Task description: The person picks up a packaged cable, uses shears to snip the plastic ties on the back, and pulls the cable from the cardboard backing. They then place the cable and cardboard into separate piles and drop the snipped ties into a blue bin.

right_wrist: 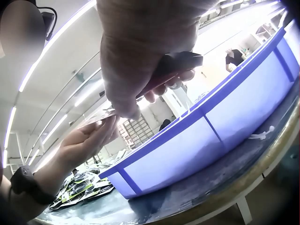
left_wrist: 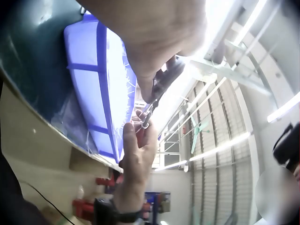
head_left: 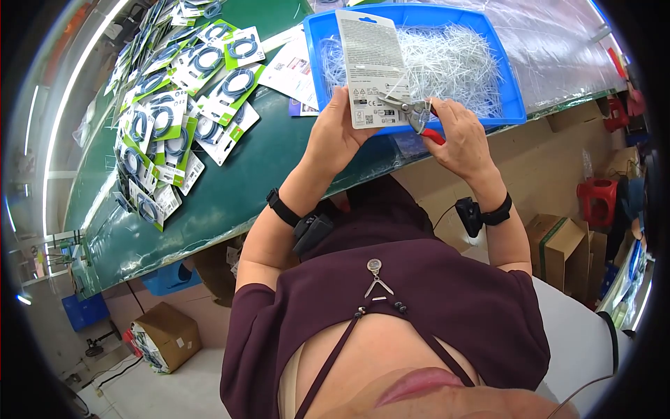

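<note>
My left hand grips a printed white packaging card by its lower left edge, with the card's text side facing up. My right hand holds red-handled pruning shears. The metal blades lie over the lower part of the card, beside its right edge. In the right wrist view, the palm of the right hand wraps a dark red handle, and the left hand pinches the card beyond it. Both hands are above the near rim of a blue plastic tray.
Thin white plastic strips fill much of the tray. On the green table, many carded cable coils are heaped at the left, beside printed sheets. Cardboard boxes and a red stool stand at the right below the table.
</note>
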